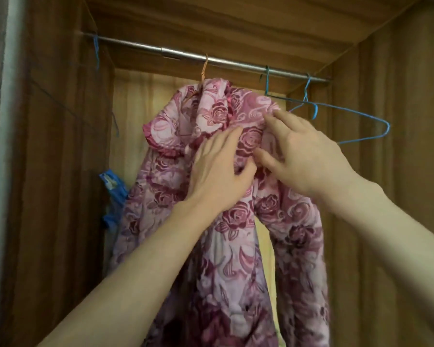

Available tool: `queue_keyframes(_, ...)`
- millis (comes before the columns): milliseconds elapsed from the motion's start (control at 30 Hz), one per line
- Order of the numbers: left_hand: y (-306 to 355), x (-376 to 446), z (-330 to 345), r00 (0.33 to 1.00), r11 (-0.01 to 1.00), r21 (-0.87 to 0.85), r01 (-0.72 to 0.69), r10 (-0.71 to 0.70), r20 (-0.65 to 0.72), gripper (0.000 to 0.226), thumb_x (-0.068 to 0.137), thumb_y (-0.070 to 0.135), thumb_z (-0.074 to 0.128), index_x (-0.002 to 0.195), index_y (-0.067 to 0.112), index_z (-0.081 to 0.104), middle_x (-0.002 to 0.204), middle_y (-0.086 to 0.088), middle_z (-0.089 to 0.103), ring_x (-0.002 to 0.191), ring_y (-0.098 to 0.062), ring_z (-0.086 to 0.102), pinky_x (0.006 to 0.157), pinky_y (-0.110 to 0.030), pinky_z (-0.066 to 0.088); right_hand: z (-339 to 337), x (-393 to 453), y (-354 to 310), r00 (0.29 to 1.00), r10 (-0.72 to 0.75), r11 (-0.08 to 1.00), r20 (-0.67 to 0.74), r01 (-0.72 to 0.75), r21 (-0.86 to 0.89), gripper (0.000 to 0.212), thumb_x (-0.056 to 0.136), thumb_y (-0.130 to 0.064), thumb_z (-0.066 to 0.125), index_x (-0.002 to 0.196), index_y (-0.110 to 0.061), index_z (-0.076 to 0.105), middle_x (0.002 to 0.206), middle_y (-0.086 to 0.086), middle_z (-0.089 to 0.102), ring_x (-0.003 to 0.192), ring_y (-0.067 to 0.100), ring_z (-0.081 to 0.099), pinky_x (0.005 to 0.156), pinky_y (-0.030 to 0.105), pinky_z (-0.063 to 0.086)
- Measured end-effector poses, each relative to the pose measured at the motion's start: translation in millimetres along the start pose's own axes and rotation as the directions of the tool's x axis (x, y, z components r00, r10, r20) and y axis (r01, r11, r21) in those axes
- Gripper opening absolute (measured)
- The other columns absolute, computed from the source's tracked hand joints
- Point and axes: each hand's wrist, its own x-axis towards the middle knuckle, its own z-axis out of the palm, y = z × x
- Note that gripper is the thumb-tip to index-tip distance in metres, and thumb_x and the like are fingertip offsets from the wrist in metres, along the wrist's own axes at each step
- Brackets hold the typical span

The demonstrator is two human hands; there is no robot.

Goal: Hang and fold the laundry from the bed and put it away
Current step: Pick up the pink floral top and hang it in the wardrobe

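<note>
A pink garment with a dark rose print (211,246) hangs from an orange hanger (204,70) on the metal rail (176,53) inside a wooden wardrobe. My left hand (218,171) lies on the cloth just below the collar, fingers stretched out and thumb touching the fabric. My right hand (303,156) rests on the garment's right shoulder, fingers spread and straight. Neither hand visibly pinches the cloth. The hanger's body is hidden under the fabric.
Empty blue wire hangers (348,116) hang on the rail right of the garment, and another blue hanger (96,55) hangs at the rail's left end. A blue object (114,189) sits behind the garment at the left. Wooden wardrobe walls (398,196) close in both sides.
</note>
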Motion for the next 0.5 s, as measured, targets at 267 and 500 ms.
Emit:
queue_keyframes(267, 39, -102, 20, 0.996, 0.981, -0.173, -0.087, 0.087, -0.004, 0.064, 0.093, 0.045, 0.051, 0.151, 0.017, 0.053, 0.159, -0.004, 0.048, 0.15, -0.025, 0.039, 0.127, -0.047, 0.021, -27, -163, -3, 0.983, 0.185, 0.97, 0.01, -0.181, -0.161, 0.069, 0.1, -0.055, 0.046, 0.154, -0.012, 0.046, 0.16, 0.007, 0.047, 0.151, 0.026, 0.039, 0.124, 0.048, 0.027)
queue_keyframes(500, 85, -207, 28, 0.987, 0.918, -0.39, -0.075, 0.123, 0.1, 0.055, 0.098, 0.038, 0.053, 0.146, 0.011, 0.057, 0.151, -0.005, 0.055, 0.142, -0.027, 0.047, 0.118, -0.053, 0.036, -56, -290, -10, 0.923, 0.38, 0.889, 0.066, -0.344, -0.303, 0.065, 0.104, -0.055, 0.045, 0.155, -0.015, 0.046, 0.16, 0.004, 0.048, 0.153, 0.022, 0.037, 0.126, 0.048, 0.027)
